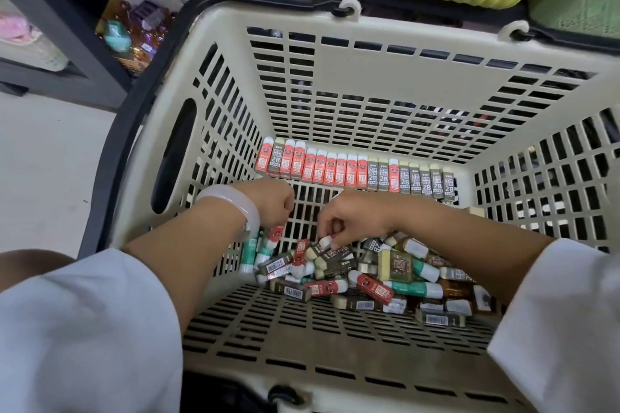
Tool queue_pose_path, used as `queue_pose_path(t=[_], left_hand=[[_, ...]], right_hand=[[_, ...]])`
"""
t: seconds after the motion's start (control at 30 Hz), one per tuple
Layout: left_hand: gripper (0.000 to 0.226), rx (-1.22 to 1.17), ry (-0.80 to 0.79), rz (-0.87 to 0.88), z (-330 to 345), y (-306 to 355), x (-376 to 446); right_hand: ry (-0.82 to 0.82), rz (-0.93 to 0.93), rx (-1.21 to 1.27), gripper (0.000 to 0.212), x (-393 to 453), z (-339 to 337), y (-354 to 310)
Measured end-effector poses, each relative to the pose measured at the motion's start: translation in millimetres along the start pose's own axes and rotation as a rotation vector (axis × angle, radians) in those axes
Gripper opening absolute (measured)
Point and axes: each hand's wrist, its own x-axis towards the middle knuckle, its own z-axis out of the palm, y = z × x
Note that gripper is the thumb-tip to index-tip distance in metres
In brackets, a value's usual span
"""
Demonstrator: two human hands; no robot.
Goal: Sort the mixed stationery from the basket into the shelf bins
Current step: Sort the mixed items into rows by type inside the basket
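Dozens of loose erasers [365,275] lie heaped on the basket [352,54] floor, with a neat row of erasers [355,173] standing against its far wall. The right hand [355,216] pinches a dark-sleeved eraser [327,245] atop the heap; the left hand [273,203] is curled, its contents hidden. A weak pinch could drop it back, and a passing wrist might topple the row.
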Motion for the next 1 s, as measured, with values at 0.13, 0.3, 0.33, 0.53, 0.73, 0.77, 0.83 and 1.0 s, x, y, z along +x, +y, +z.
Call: queue_pose_path(t=[0.13,0.3,0.33,0.53,0.73,0.77,0.83,1.0], left_hand=[[0.019,-0.102,0.103,-0.027,-6,1,0],[0.02,-0.166,0.231,-0.087,-12,1,-2],[0.02,-0.172,0.236,-0.098,-12,1,-2],[0.022,-0.225,0.278,-0.156,-13,1,-2],[0.008,-0.518,0.271,-0.132,-16,-1,4],[0.012,-0.622,0.269,-0.122,-16,-1,5],[0.019,-0.829,0.265,-0.087,-16,0,7],[0.015,-0.787,0.245,0.017,-7,4,7]], right_hand=[[0.289,0.055,0.215,0.016,2,-3,3],[0.874,0.346,0.954,0.006,25,-20,3],[0.948,0.414,0.992,0.011,34,-21,3],[1.087,0.578,0.828,0.006,69,-17,-9],[1.019,0.422,0.893,0.027,43,-14,-15],[0.945,0.35,0.963,0.03,36,-12,-17],[0.799,0.244,1.128,0.023,26,-7,-21],[0.921,0.302,1.293,0.014,22,-6,-17]])
